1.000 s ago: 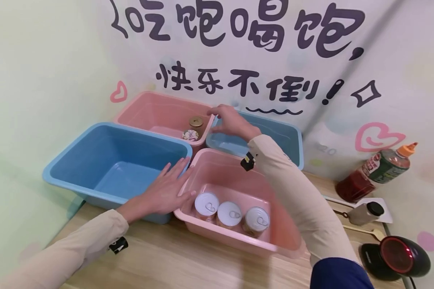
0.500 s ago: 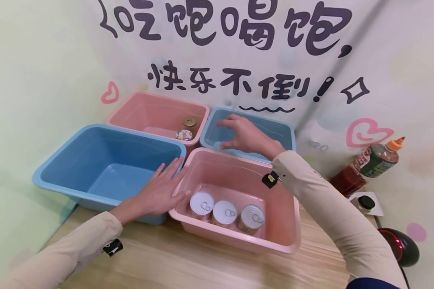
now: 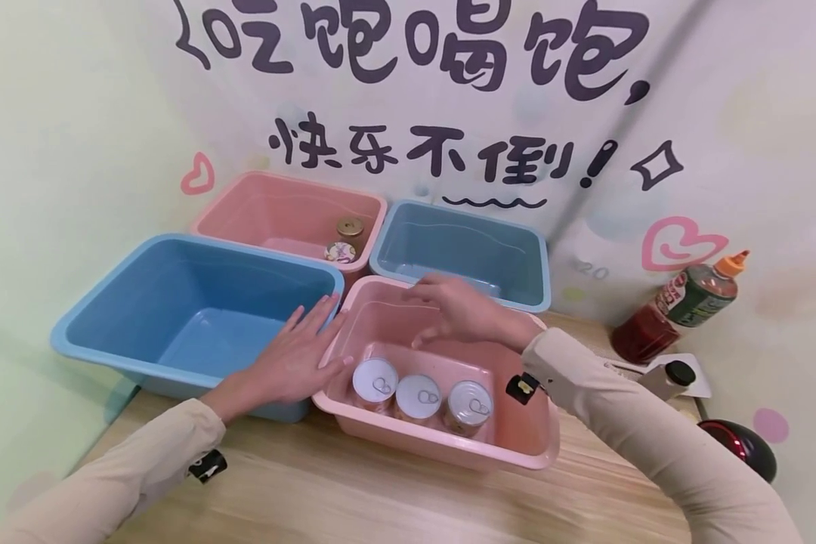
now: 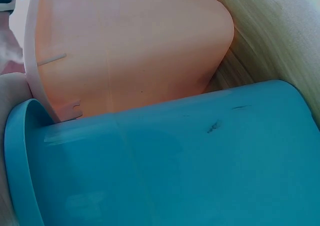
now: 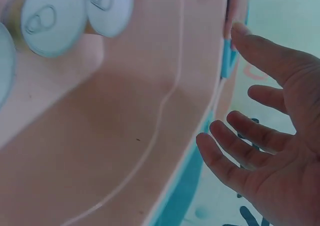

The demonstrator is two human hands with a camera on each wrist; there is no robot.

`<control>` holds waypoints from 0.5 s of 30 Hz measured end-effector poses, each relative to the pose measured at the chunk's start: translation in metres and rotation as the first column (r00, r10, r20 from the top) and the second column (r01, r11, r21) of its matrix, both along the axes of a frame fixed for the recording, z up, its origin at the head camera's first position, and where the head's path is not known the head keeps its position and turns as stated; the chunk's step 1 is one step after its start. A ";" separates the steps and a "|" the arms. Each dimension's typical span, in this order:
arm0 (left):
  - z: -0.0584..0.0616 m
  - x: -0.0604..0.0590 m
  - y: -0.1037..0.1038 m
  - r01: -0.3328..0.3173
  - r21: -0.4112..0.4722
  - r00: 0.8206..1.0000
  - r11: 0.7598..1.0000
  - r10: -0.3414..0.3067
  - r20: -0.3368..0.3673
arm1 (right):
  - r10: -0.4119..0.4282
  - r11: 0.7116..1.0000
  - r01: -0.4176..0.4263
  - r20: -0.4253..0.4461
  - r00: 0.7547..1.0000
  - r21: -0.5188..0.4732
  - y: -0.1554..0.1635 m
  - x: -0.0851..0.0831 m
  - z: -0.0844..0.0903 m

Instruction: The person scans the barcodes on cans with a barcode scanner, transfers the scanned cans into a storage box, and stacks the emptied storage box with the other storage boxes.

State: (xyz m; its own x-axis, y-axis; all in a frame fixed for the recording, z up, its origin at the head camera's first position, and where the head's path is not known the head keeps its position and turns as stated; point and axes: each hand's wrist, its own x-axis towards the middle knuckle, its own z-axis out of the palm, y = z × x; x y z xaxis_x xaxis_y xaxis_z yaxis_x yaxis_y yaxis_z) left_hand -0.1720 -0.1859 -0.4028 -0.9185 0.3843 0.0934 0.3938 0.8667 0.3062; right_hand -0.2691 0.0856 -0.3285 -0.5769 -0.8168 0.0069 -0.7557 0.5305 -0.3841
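My left hand (image 3: 289, 363) lies with spread fingers across the meeting rims of the front blue bin (image 3: 197, 302) and the front pink bin (image 3: 442, 453). Over the back part of that pink bin hovers my right hand (image 3: 459, 310), its fingers loosely bent and nothing in them; the right wrist view shows the bare palm (image 5: 285, 156). Along the pink bin's near wall stand a left can (image 3: 375, 381), a middle can (image 3: 418, 397) and a right can (image 3: 469, 406), upright with pull-tab lids. The left wrist view has the outer walls of both bins, with only a bit of hand at its edge.
Behind stand a pink bin (image 3: 272, 200) holding a gold-lidded can (image 3: 350, 227) and a patterned-lid can (image 3: 341, 252), and a blue bin (image 3: 476, 234). To the right are a sauce bottle (image 3: 680, 310), a small black-capped jar (image 3: 673, 378) and a black device (image 3: 741, 446).
My right hand has come away from the back bins' shared rim, crossed the back blue bin and moved toward me over the front pink bin. The left hand keeps its place on the rims.
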 end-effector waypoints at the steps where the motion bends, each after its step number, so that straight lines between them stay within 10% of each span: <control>1: 0.000 0.000 0.000 -0.002 -0.001 1.000 1.000 0.002 0.007 | 0.012 1.000 -0.012 0.006 1.000 0.007 0.000 0.002 -0.004; 15: -0.002 -0.001 0.000 -0.008 -0.006 1.000 1.000 0.008 0.012 | 0.044 0.994 -0.065 0.218 0.975 0.091 -0.016 0.011 -0.060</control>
